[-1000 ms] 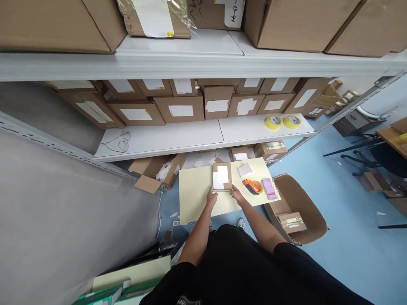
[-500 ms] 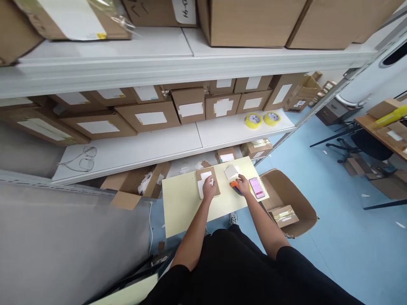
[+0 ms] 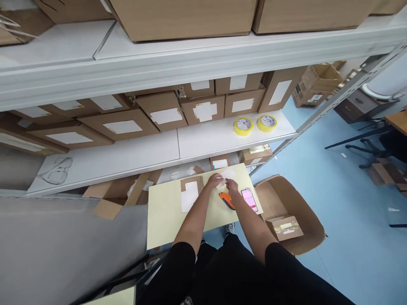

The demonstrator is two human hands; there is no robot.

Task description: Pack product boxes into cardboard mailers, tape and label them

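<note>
In the head view, we are seeing the carton (image 3: 199, 186) lying on the bench (image 3: 163, 216), with white paper (image 3: 190, 199) already covering much of its top; that part is looking done. Right of the carton, we are handling a small white slip (image 3: 221, 184). Our left hand (image 3: 214, 181) is pinching it, while our right hand (image 3: 232, 185) is meeting its edge with bent fingers, whether gripping or only touching we cannot tell. The slip is hanging apart from the carton, so this step is looking unfinished to us; how much more is remaining, we cannot tell. Also right of the carton, an orange tool (image 3: 227, 200) is lying ungripped, and a phone (image 3: 249, 200) is lying farther right. Well right of the carton, a bin (image 3: 305, 203) is holding a parcel (image 3: 284, 228) that is looking taped shut, while the carton is lying outside it.
</note>
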